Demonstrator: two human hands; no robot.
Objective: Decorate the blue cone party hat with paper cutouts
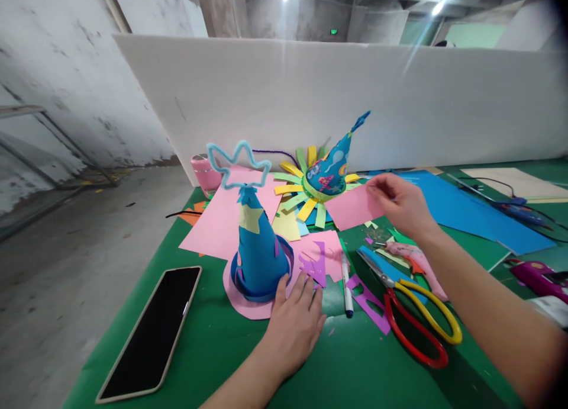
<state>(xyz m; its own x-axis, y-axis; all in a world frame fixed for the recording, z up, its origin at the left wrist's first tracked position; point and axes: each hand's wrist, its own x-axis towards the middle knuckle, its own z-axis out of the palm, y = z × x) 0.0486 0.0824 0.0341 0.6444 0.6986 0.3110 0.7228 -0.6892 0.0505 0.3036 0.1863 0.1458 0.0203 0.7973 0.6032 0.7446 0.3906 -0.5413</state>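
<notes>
My right hand (397, 203) pinches the right edge of a pink sheet of paper (355, 206), lifted over the back of the table. My left hand (296, 317) lies flat, fingers spread, its fingertips by the pink brim (248, 308) of a blue cone hat (261, 261). A light-blue fuzzy star outline (239, 163) stands on the hat's tip, and a yellow paper star (251, 219) sits on its side. Behind the pink sheet, a second decorated cone hat (331, 169) has yellow and green paper strips fanned around it. Purple paper scraps (316, 264) lie beyond my left fingers.
Red-and-yellow-handled scissors (390, 284), a white marker (347, 287) and a pink glue gun (415, 258) lie on the right. A phone (153, 332) rests at left, a pink can (206, 175) behind. Blue sheets (461, 211) spread rightward; a white panel (288, 95) stands behind the table.
</notes>
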